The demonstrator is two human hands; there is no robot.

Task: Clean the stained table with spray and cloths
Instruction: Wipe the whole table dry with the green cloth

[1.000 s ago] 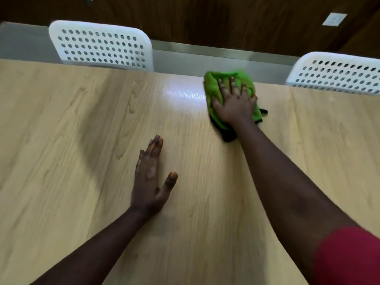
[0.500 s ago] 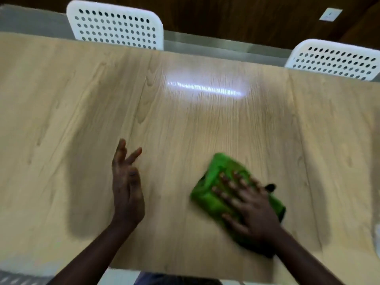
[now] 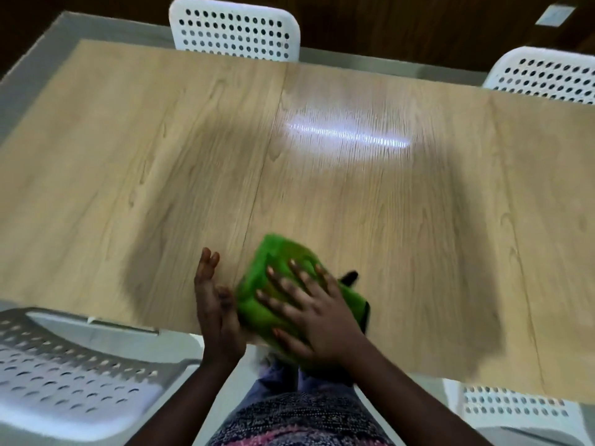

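Cloth (image 3: 283, 284) lies at near edge of table (image 3: 418, 204), part overhanging. Right hand (image 3: 317, 312) presses it flat, fingers spread; left hand (image 3: 215, 304) open, edge-on beside it. Judged soft, light, limp: bunch from above to lift

The right hand (image 3: 317, 312) presses spread fingers flat on a green cloth (image 3: 277, 284) at the near edge of the wooden surface (image 3: 354, 194). The left hand (image 3: 215, 304) stands edge-on just beside the cloth. White perforated chairs (image 3: 235, 29) surround the surface.
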